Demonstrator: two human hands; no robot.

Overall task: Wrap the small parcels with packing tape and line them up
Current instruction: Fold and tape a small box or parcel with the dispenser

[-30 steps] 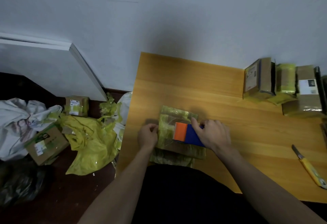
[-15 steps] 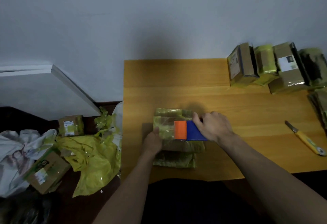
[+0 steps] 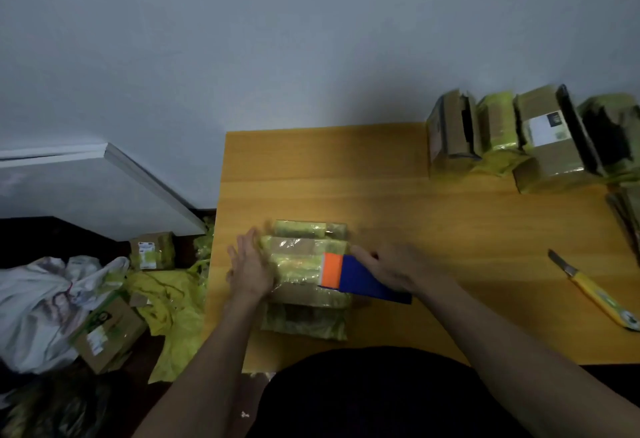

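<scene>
A small parcel (image 3: 304,250) wrapped in yellow-green tape lies on the wooden table (image 3: 398,216), on top of another flat taped parcel (image 3: 304,323). My left hand (image 3: 249,268) presses flat against the parcel's left side, fingers straight. My right hand (image 3: 394,268) grips an orange and blue tape dispenser (image 3: 349,276), whose orange end lies on the parcel's top. Several wrapped parcels (image 3: 533,136) stand in a row at the table's back right.
A yellow utility knife (image 3: 595,294) lies on the table at the right. Left of the table, on the floor, are yellow wrapping scraps (image 3: 166,302), two cardboard boxes (image 3: 107,333), a white bag (image 3: 38,302) and a white board (image 3: 86,191) leaning on the wall.
My left hand went from gripping the parcel's left edge to pressing it with straight fingers. The dispenser stayed on the parcel's top. The camera view shifted, showing more of the parcel row.
</scene>
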